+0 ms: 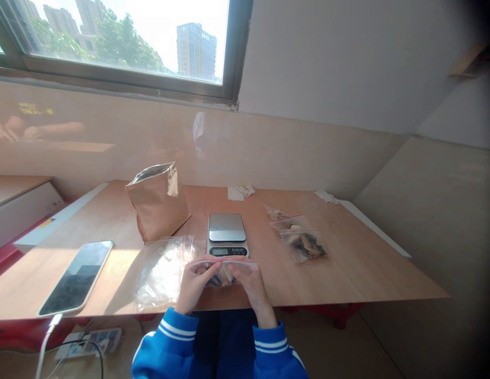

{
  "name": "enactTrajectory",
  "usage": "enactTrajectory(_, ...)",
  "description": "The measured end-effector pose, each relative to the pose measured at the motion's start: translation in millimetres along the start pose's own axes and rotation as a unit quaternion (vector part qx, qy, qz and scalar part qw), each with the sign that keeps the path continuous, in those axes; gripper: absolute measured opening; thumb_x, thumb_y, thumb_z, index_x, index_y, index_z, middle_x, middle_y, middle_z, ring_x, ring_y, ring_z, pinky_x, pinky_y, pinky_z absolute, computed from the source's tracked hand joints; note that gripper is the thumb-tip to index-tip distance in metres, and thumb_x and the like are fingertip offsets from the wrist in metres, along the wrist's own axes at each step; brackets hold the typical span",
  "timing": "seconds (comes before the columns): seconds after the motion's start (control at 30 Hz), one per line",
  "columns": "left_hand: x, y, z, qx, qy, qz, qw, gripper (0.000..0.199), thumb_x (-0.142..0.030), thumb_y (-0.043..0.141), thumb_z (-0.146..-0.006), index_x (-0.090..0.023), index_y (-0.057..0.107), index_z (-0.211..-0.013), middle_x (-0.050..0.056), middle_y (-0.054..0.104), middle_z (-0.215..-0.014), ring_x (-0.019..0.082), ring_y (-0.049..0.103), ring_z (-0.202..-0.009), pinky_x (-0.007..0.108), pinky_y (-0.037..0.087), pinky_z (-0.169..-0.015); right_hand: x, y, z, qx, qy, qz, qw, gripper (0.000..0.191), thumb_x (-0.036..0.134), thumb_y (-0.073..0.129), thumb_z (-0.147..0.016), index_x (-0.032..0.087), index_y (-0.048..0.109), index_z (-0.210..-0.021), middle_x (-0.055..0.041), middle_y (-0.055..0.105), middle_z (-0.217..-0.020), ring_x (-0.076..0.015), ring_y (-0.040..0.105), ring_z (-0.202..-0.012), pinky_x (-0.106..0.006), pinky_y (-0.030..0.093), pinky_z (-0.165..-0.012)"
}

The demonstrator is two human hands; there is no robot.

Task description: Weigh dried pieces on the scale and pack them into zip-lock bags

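My left hand (197, 281) and my right hand (249, 281) pinch the top strip of a clear zip bag (221, 278) near the table's front edge. Pale and dark dried pieces show inside the bag; what they are I cannot tell. Thumbs lie on the near side of the strip, and the other fingers are mostly hidden behind it. Just beyond the bag stands a kitchen scale (227, 228) with a bare metal plate. Left of my hands lies a stack of clear plastic bags (160, 276), bright with sunlight.
A brown stand-up pouch (158, 202) stands open at the back left. A phone (77, 279) lies at the front left, a white cable (47, 342) below it. Several filled zip bags (302, 239) overlap on the right. Crumpled paper (245, 190) lies by the wall.
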State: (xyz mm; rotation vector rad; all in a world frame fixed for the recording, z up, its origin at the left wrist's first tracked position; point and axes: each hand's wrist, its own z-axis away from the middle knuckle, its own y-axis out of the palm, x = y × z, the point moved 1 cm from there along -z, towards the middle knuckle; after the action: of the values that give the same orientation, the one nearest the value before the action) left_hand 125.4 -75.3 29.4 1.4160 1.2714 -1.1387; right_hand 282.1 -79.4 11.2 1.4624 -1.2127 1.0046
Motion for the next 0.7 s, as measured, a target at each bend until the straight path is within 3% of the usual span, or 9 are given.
enactTrajectory(0.4,0.1,2.5,0.8,-0.021,-0.005,0.001,1.000,0.017,-0.031,0.070,-0.075,-0.015,0.074,-0.081,0.006,0.072,-0.085,0.020,0.066,-0.084,0.029,0.052,-0.078,-6.1,6.3,-0.5,-0.071,-0.005,0.004,0.997,0.017,0.035,0.071,-0.075,0.019,0.072,-0.082,-0.0033,0.072,-0.080,-0.0195,0.066,-0.077,-0.031,0.052,-0.074)
enactTrajectory(0.7,1.2,3.3,0.7,-0.027,-0.007,-0.001,1.000,0.018,-0.031,0.071,-0.074,-0.015,0.074,-0.081,0.006,0.072,-0.086,0.019,0.066,-0.085,0.027,0.052,-0.078,-4.3,9.7,-0.9,-0.065,-0.011,0.002,0.998,0.018,0.035,0.068,-0.078,0.018,0.070,-0.082,-0.0033,0.072,-0.079,-0.0178,0.066,-0.073,-0.027,0.052,-0.068)
